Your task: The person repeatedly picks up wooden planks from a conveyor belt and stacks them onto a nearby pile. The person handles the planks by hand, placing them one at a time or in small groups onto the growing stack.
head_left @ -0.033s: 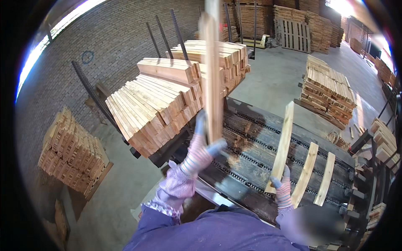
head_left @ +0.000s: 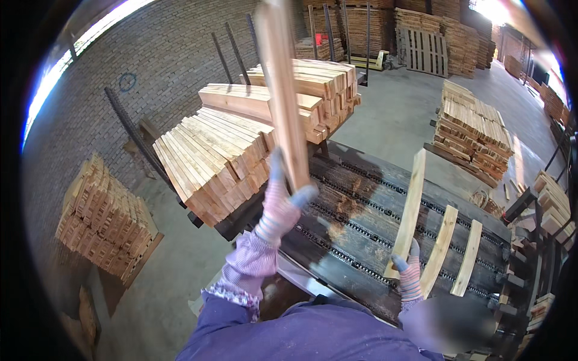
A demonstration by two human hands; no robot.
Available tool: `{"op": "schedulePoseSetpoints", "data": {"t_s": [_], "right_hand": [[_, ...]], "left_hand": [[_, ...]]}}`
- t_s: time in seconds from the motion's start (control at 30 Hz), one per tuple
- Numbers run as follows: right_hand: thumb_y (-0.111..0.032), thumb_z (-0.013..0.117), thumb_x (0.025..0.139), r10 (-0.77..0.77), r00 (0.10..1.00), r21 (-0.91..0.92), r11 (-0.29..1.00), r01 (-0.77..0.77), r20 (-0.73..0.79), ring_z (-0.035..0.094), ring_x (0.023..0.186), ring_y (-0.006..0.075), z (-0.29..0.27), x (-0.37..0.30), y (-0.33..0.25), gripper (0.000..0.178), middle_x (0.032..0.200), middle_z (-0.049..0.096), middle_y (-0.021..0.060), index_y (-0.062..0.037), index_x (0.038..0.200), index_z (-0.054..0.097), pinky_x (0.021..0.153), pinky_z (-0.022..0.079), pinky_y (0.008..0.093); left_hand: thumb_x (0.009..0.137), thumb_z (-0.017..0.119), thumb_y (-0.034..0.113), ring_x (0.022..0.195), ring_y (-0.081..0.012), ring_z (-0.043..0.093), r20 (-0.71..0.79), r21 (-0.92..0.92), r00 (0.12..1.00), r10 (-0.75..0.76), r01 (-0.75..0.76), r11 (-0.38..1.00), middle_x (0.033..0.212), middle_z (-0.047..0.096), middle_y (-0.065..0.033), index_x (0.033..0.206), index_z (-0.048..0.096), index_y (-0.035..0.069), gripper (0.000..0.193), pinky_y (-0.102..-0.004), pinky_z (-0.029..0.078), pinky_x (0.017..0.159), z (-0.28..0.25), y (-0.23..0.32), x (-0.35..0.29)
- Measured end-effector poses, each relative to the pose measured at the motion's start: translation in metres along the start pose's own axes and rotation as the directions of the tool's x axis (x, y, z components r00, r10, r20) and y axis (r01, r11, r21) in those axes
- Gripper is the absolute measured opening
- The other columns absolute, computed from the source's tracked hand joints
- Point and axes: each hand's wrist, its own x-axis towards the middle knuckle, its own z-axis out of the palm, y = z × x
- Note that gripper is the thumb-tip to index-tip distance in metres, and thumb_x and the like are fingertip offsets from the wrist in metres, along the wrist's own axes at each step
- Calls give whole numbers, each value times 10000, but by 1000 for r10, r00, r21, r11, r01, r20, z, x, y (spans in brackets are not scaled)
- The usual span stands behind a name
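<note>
A stiff, probably light wooden slat (head_left: 282,90) is clamped near its lower end by the left hand (head_left: 280,204), upright above the chain conveyor (head_left: 361,240); another slat (head_left: 409,210) on it is gripped by the right hand (head_left: 409,274).

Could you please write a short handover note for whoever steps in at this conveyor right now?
Left hand: gloved, gripping a long board held upright above the chain conveyor.
Right hand: gloved, holding the near end of a second board, which leans up from the conveyor.
Done: two more boards lie across the chains to the right.
Left: both held boards are not yet laid flat; a stack of boards sits at the left of the conveyor.
</note>
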Motion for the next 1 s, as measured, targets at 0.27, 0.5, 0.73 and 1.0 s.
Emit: {"op": "schedulePoseSetpoints", "data": {"t_s": [0.27, 0.5, 0.73, 1.0], "right_hand": [[-266, 786, 845, -58, 998, 18, 998, 58, -36, 617, 959, 139, -29, -14, -3, 853, 1173, 627, 46, -94, 1574, 377, 762, 516, 291], [-235, 775, 859, -66, 994, 54, 996, 71, -85, 613, 967, 123, -59, -25, -6, 815, 1141, 627, 32, -84, 1561, 389, 766, 519, 267], [-286, 782, 861, -13, 1000, 79, 997, 13, 1, 598, 1124, 163, -68, -28, -25, 835, 1287, 602, 61, -70, 1568, 393, 933, 513, 320], [-266, 787, 811, -72, 991, 88, 993, 82, -110, 620, 1002, 166, -113, -50, -31, 882, 1212, 632, 87, -27, 1555, 377, 790, 519, 290]], "left_hand": [[806, 879, 381, 1453, -391, 434, -647, 373, 758, 78, 226, 900, 1604, 341, -311, 1587, 264, -92, 1101, -409, 370, 1216, -82, -28, 182], [744, 768, 769, 1495, -376, 413, -448, 361, 833, -323, 499, 788, 1570, 466, -290, 1581, 390, -24, 1213, -424, 348, 1212, -126, -46, 233], [658, 693, 920, 1579, -521, 106, -700, 592, 677, -230, 729, 344, 1697, 68, -349, 1700, -17, 224, 1440, -632, 187, 1255, -132, -7, 301], [759, 687, 799, 1599, -476, 42, -723, 660, 619, -307, 750, -41, 1742, 142, -204, 1696, 142, 165, 1255, -571, 113, 1292, -35, 26, 283]]}}
